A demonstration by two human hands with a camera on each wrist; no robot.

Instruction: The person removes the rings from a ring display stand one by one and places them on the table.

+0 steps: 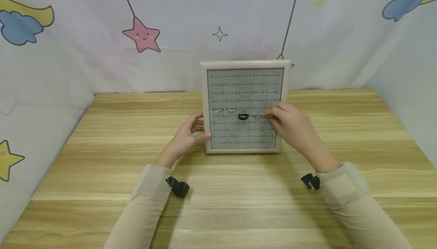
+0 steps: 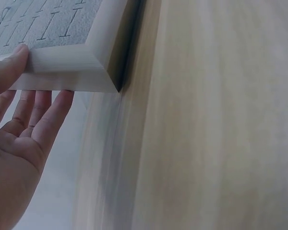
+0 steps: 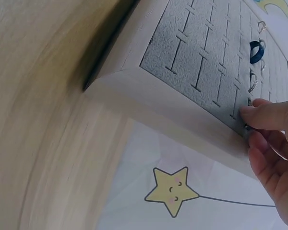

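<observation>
Display frame point(image 1: 243, 151) at 12 o'clock | I've left hand point(image 1: 187, 132) clamped on its 9 o'clock edge, probably steadying it | right hand point(image 1: 294, 123) pinches mostly hidden ring point(image 3: 248, 127), 3 o'clock side

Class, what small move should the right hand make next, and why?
Probably press gently inward: the right hand appears to pinch a mostly hidden ring near the right edge of the ring display board, level with the black ring, while the left hand grips the opposite edge.
</observation>
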